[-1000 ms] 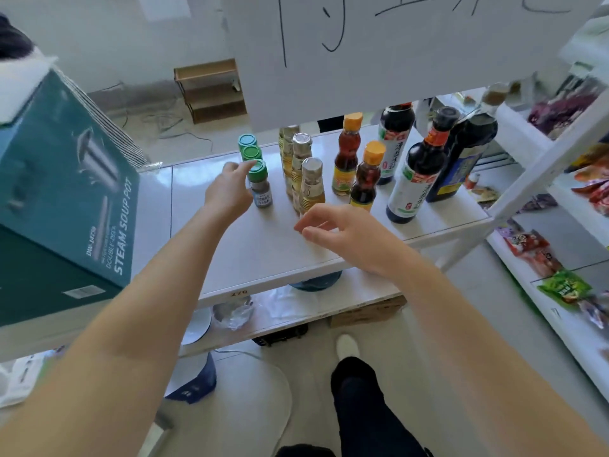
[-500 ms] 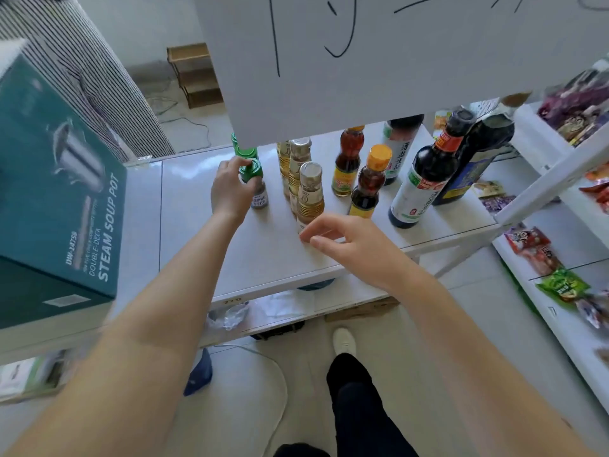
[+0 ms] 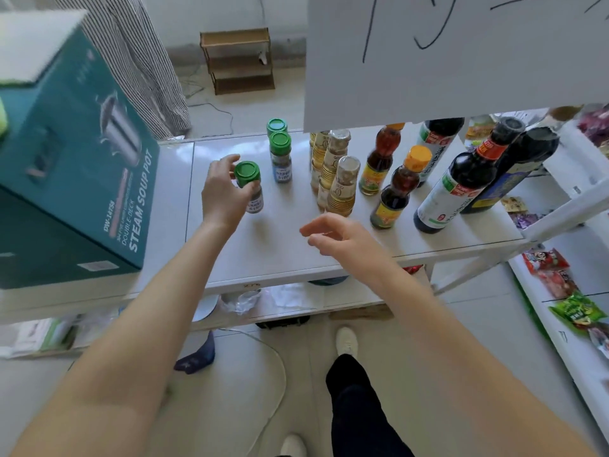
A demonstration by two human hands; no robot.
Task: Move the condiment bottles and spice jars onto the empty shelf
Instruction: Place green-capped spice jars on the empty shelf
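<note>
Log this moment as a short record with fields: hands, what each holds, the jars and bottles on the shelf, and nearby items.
left hand: gripping a green-capped spice jar near its top; whether it is lifted cannot be told
right hand: empty, fingers loosely curled above the shelf
other green-capped jars: two, upright, behind the held one
silver-capped bottles: upright cluster, mid-shelf
orange-capped bottles: two, upright, right of the cluster
dark sauce bottles: large, at the shelf's right end
teal box: left of the jars, printed STEAM SOUP POT
</note>
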